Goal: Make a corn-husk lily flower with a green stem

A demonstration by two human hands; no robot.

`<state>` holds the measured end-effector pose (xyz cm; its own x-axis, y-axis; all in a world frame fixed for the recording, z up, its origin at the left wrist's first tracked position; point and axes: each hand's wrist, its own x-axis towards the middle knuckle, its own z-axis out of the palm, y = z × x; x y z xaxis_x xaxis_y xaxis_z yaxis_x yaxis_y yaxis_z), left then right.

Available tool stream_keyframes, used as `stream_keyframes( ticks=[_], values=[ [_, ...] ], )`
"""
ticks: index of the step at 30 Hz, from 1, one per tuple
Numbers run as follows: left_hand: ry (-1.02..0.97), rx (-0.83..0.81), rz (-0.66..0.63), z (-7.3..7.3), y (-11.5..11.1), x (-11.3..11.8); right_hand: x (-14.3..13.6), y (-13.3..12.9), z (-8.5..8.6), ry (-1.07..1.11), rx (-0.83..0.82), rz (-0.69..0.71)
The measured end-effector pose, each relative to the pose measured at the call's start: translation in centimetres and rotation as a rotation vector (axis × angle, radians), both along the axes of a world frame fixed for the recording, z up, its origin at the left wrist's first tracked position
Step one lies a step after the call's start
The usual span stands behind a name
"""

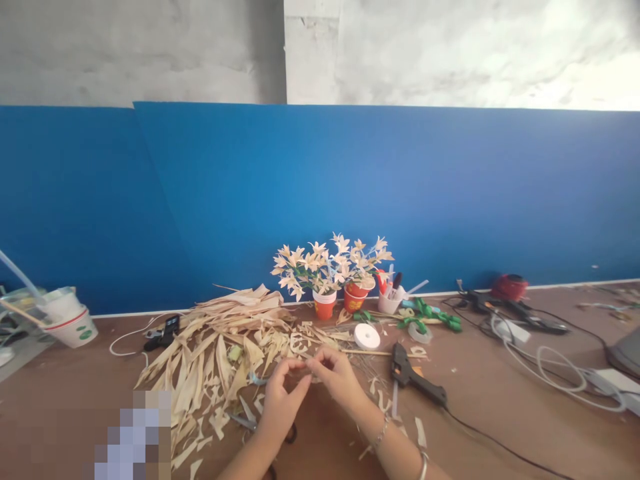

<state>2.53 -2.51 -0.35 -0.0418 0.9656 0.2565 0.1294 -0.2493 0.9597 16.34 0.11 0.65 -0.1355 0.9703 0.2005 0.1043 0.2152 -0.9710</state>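
My left hand [285, 397] and my right hand [336, 379] meet above the table, thumbs and forefingers pinched close together. Whatever lies between the fingertips is too small to make out. Under my left forearm lies a pair of scissors [243, 421], partly covered. A large heap of dried pale husk strips [215, 347] spreads to the left of my hands, with cut scraps around it. Right of my right hand rests a black glue gun [417, 381] with its cord running off. A white spool [367, 336] and thin wires [357, 368] lie just beyond my fingers.
Pale artificial flowers [340, 263] stand in red-and-white paper cups [325, 307] by the blue partition [350, 173]. Green tape rolls [425, 313], a clear tape roll [420, 333], cables [545, 373] and a white bucket [75, 328] are also on the table [480, 427].
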Motion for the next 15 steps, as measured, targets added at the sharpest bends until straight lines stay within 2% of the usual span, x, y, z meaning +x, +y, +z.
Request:
stream_keyframes(
  ticks=[6, 15],
  values=[
    [0.173, 0.141, 0.02, 0.73, -0.08, -0.06, -0.17, -0.2, 0.18, -0.01, -0.017, 0.0],
    [0.201, 0.147, -0.008, 0.8, -0.27, 0.22, -0.11, -0.25, 0.31, -0.039, 0.012, -0.019]
  ],
)
